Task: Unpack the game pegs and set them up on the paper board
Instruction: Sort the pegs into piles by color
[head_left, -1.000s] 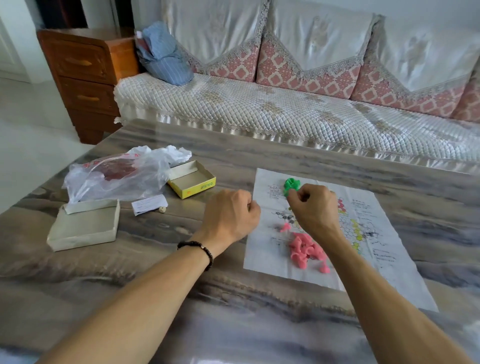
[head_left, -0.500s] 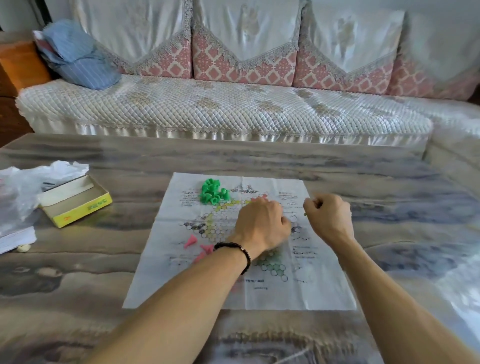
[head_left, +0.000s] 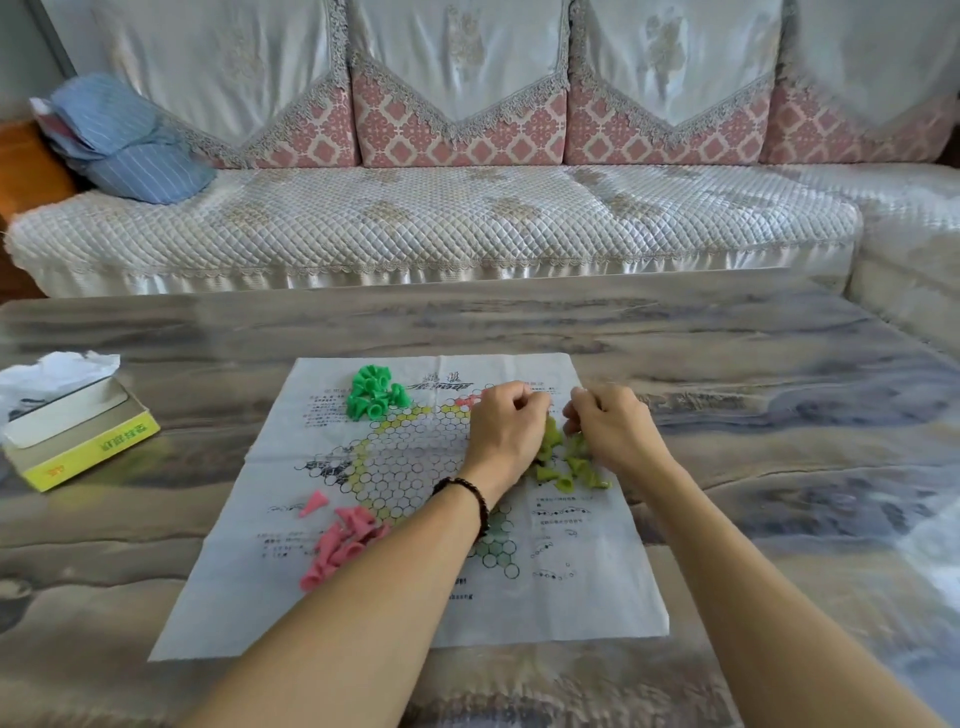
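Observation:
The paper board (head_left: 571, 597) lies flat on the table, printed with a hexagon grid. A heap of green pegs (head_left: 374, 397) sits at its far left corner. Pink pegs (head_left: 343, 540) lie tipped over at its near left. Yellow-green pegs (head_left: 569, 470) lie scattered on the board's right side. My left hand (head_left: 504, 426) and my right hand (head_left: 613, 431) are close together just above them, both with fingers curled shut. A few yellow-green pegs hang at my left fingertips. Whatever my right fingers pinch is hidden.
An open yellow box (head_left: 88, 447) and a crumpled plastic bag (head_left: 52, 369) sit at the table's left edge. The marbled table (head_left: 779, 415) stretches right of the board. A quilted sofa (head_left: 415, 223) with folded blue cloth (head_left: 130, 140) runs along the far side.
My view swung right and centred on the board. Both hands came together over its right side, and yellow-green pegs now lie scattered beneath them where none showed before.

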